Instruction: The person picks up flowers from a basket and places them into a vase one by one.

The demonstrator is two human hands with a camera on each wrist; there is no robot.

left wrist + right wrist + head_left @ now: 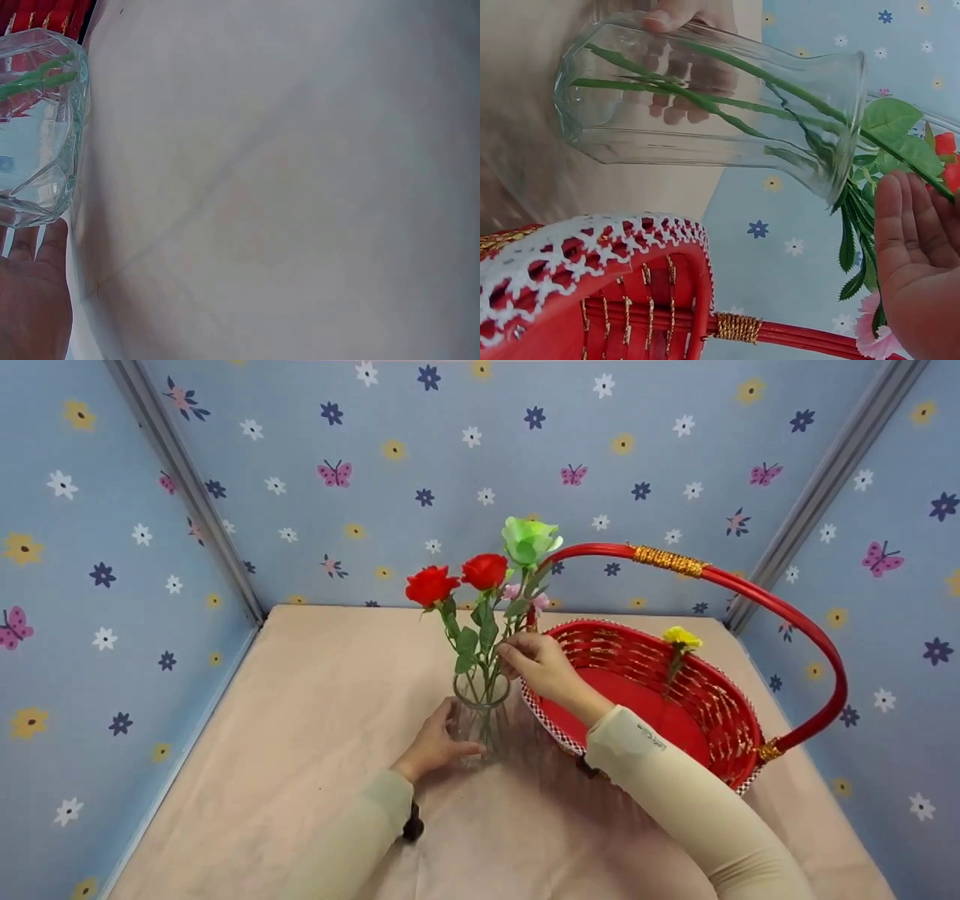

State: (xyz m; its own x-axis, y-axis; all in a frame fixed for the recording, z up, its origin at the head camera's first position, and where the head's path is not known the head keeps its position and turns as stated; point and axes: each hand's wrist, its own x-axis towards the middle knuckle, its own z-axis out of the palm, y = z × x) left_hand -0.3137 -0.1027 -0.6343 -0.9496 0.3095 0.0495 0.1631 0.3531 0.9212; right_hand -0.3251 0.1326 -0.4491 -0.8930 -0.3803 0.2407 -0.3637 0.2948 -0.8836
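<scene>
A clear glass vase (pixel 484 727) stands upright on the table, with several green stems inside it. My left hand (pixel 437 741) holds it low down, thumb on the near side and fingers behind the glass. Above the rim, my right hand (pixel 541 661) pinches a stem that appears to belong to the green rose (pixel 529 541); its fingertips are partly cut off in the right wrist view. Two red roses, a left one (pixel 433 586) and a middle one (pixel 485 571), lean out of the vase. A pink flower (pixel 874 330) shows near the right hand.
Close on the right of the vase stands a red woven basket (pixel 652 712) with a tall arched handle (pixel 795 622). One yellow flower (pixel 682 637) leans at its far inner wall. A pale cloth (pixel 322 735) covers the table, and flower-patterned panels (pixel 480 450) enclose it.
</scene>
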